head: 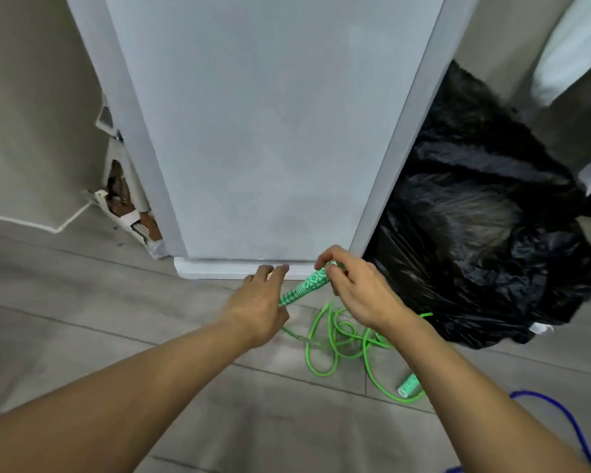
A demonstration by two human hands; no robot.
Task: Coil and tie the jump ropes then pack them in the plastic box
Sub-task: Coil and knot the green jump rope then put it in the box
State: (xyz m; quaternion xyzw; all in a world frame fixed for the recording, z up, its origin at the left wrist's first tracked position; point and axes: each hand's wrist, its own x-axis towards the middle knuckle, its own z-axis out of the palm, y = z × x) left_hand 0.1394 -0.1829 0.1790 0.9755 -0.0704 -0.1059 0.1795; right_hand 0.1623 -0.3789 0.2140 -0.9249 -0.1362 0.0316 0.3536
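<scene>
A green jump rope lies in loose loops on the grey floor. My right hand grips the upper end of one green-and-white patterned handle, which slants down to the left. My left hand is beside the handle's lower end, fingers stretched forward and apart; whether it touches the handle I cannot tell. The rope's other handle rests on the floor, partly behind my right forearm. A blue rope curves along the floor at the lower right. No plastic box is in view.
A tall pale grey panel with a white base stands right in front of me. A full black plastic bag sits against it on the right. Broken trim and debris lie at the wall on the left.
</scene>
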